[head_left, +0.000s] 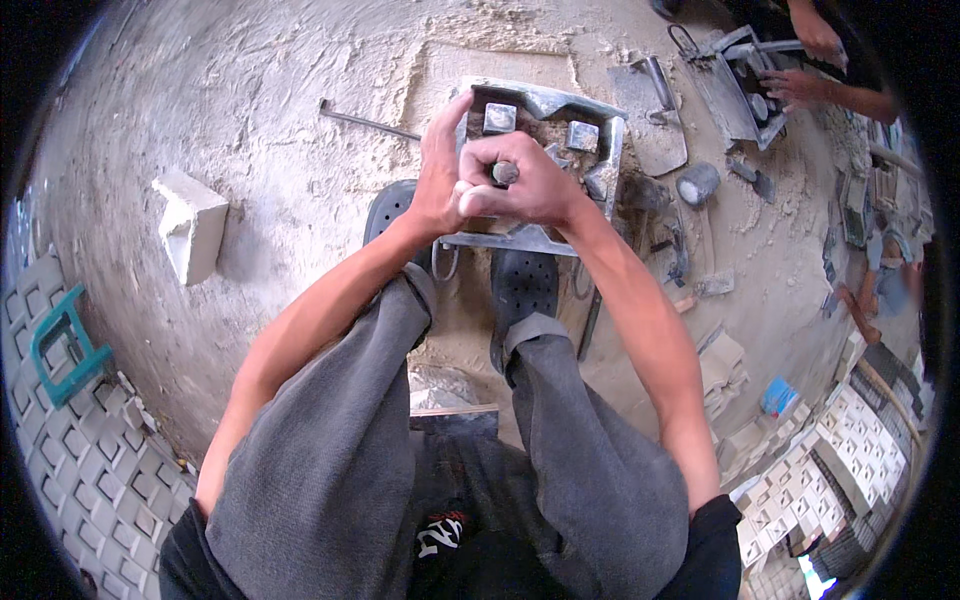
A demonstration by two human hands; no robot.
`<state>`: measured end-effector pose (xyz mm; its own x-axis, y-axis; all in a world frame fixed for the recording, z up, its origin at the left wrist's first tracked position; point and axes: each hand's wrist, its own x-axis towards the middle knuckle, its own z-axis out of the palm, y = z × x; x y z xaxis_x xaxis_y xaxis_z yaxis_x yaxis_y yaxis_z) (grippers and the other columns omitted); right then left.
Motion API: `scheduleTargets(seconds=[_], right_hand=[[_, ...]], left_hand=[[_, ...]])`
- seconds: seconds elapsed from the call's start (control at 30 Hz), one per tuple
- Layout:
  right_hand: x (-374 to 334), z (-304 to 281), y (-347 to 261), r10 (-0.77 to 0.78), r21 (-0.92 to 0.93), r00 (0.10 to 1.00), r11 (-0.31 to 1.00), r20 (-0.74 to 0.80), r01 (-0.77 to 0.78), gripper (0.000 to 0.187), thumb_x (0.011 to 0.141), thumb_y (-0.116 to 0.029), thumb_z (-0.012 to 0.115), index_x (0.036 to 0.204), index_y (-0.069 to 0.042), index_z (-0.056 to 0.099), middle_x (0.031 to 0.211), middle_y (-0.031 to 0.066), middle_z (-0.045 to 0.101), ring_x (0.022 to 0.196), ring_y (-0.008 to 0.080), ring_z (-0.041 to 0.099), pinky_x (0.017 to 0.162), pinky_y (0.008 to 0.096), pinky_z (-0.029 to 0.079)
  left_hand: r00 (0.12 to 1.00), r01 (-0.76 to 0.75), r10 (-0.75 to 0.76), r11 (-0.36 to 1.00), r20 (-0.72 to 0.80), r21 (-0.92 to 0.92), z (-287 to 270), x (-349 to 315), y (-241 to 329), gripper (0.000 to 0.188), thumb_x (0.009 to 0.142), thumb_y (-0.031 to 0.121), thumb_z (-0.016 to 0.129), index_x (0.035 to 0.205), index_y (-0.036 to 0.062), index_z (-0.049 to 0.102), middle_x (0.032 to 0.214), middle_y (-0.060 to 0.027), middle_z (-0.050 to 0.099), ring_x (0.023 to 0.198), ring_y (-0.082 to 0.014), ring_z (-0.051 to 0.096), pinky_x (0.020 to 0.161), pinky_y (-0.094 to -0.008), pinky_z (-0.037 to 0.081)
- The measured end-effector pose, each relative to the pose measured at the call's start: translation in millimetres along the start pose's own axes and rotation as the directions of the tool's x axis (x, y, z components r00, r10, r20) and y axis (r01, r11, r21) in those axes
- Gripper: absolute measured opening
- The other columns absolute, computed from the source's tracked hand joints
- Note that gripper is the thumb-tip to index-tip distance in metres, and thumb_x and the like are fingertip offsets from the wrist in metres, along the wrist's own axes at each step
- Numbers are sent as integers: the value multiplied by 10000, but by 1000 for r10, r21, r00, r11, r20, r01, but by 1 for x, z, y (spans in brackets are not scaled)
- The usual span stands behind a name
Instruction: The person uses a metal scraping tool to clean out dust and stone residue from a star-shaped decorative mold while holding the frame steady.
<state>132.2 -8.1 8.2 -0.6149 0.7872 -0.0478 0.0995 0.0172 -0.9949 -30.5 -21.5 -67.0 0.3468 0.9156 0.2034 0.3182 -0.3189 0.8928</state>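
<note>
A metal mould with a box-like frame lies on the ground between my feet. Two square blocks, one at the left and one at the right, stand up inside it, with greyish powder around them. My right hand is wrapped in a fist round an upright rod, whose round top end shows above the fingers. The rod's lower end is hidden under the hand. Along the mould's left wall lies my left hand, its fingers stretched out and its thumb close to the right fist.
A white cast block stands at the left. Right of the mould lie a trowel-like plate and a dusty cylinder. A co-worker's hands work at another mould. Patterned blocks and a teal stool flank me.
</note>
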Motion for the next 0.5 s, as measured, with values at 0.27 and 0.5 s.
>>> scheduleTargets(seconds=[0.27, 0.5], right_hand=[[-16, 14, -16, -121, 26, 833, 987, -540, 160, 381, 904, -160, 541, 552, -56, 436, 542, 12, 428, 497, 91, 359, 487, 283, 286], [-55, 31, -24, 1, 319, 641, 868, -767, 381, 285, 879, -125, 487, 618, -12, 506, 590, 15, 461, 518, 100, 407, 498, 274, 330]], left_hand=[[978, 178, -187, 979, 88, 101, 10, -30, -12, 819, 968, 500, 444, 1480, -58, 135, 1495, -302, 260, 1400, -407, 272, 1136, -457, 231], [933, 335, -341, 940, 118, 69, 2, -36, -13, 639, 1013, 296, 384, 1491, -30, 113, 1463, -326, 299, 1370, -414, 330, 1135, -435, 249]])
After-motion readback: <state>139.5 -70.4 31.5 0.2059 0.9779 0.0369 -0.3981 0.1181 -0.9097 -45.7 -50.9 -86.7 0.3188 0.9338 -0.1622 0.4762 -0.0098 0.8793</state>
